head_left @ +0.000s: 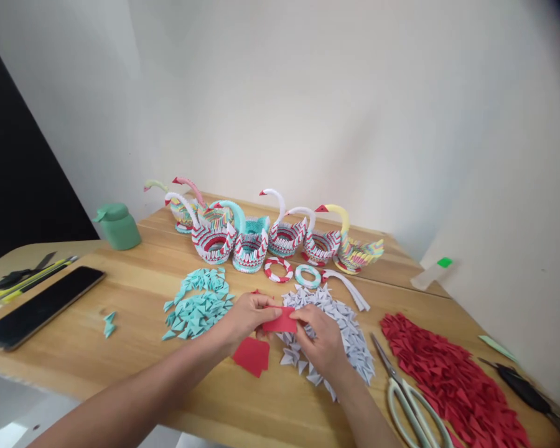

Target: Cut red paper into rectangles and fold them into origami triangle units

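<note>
Left of the scissors [397, 376] (handles cut off below), my left hand [251, 316] and right hand [323, 343] pinch a red paper [282, 320], covering its ends; grey pieces [356, 339] there are partly hidden.

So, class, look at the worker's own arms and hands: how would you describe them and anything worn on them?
The left hand and right hand are both ungloved. The left forearm and right forearm are bare, with no sleeve in view. No watch or bracelet shows; the fingers are too small to rule out a thin ring.
</note>
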The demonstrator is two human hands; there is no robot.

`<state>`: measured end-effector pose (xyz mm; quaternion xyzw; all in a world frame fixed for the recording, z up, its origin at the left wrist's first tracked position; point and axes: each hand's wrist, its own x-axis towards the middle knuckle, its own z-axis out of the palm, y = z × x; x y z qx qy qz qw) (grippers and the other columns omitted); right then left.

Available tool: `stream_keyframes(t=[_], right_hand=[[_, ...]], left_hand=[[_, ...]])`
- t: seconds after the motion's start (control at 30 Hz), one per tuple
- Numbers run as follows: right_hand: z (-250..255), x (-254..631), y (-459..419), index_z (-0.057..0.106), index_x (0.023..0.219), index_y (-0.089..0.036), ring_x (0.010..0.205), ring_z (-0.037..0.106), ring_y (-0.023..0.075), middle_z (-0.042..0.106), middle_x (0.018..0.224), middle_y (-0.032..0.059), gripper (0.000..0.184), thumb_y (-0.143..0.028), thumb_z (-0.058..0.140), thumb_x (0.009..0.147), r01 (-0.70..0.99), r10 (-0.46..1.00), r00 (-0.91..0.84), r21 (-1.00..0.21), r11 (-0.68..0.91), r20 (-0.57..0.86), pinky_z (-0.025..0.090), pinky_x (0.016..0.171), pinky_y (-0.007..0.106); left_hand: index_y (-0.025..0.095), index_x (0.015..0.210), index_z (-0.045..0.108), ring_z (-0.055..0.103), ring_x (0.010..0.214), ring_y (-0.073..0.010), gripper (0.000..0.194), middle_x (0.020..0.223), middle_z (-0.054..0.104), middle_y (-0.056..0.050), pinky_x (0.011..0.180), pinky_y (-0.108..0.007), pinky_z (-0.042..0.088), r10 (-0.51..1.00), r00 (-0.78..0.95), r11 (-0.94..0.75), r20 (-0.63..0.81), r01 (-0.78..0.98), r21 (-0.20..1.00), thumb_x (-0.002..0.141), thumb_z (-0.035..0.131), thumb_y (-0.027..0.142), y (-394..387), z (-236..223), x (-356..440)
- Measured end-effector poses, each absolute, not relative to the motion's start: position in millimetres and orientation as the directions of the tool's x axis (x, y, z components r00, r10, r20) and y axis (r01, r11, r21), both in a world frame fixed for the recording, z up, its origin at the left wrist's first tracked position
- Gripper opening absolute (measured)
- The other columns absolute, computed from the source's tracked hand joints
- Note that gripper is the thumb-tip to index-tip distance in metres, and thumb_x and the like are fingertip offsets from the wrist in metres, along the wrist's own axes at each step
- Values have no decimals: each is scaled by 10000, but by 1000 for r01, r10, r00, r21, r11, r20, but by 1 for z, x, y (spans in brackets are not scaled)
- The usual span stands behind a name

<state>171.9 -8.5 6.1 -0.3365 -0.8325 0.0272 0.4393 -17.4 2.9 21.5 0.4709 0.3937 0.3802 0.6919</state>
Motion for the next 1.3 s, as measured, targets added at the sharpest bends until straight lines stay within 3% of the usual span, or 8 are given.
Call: stream_keyframes(t=[0.3,0.43,0.6,0.7,0.9,1.0,1.07,1.3], right_hand=[[8,174,-3,606,856,-214,741,612,165,650,785,22,52,-168,584,862,476,694,-364,-517,711,621,483,686,282],[6,172,-3,596,793,-211,772,620,174,656,789,26,78,-189,577,865,478,750,-327,-585,656,574,483,709,288],[4,170,-4,626,875,-217,720,631,169,672,847,33,51,-209,601,831,460,808,-277,-667,587,520,499,675,279],[3,168,-5,624,809,-214,738,628,173,671,819,31,34,-212,600,832,435,828,-271,-705,561,491,486,690,280],[4,167,-6,588,719,-200,728,620,159,666,809,27,124,-228,588,839,377,891,-191,-808,454,411,467,684,261],[6,166,-7,588,707,-197,731,619,159,660,803,27,133,-231,586,836,364,899,-178,-823,437,399,465,679,255],[7,165,-8,583,704,-197,736,618,159,657,809,27,133,-236,592,831,360,902,-169,-826,433,398,465,676,251],[5,166,-8,573,715,-201,774,621,160,653,824,26,117,-227,588,828,345,899,-157,-830,438,409,473,705,253]], left_hand=[[99,744,670,503,403,-78,383,516,623,-27,425,-181,346,902,415,174,-117,-103,979,678,702,475,17,8,-19],[93,750,688,559,473,-90,378,645,678,-63,456,-184,383,890,445,168,-95,-128,977,701,692,468,15,6,-20],[87,781,697,547,466,-88,401,613,662,-52,457,-183,386,906,410,178,-104,-148,973,708,683,481,16,5,-19],[87,788,699,554,482,-94,392,646,674,-64,464,-186,388,907,411,174,-97,-155,972,712,686,471,14,4,-18],[83,853,712,586,590,-127,466,760,688,-105,525,-209,413,883,470,114,-6,-203,973,841,521,508,8,10,-21],[107,995,692,576,629,-124,384,781,683,-75,550,-197,402,875,484,63,11,-138,988,774,646,417,7,11,-21],[106,986,690,541,603,-103,342,758,672,-54,543,-186,382,892,451,0,31,-68,998,734,693,336,7,10,-19],[92,877,704,538,577,-102,233,697,659,-41,539,-190,417,936,342,-113,89,50,992,773,629,286,4,10,-14]])
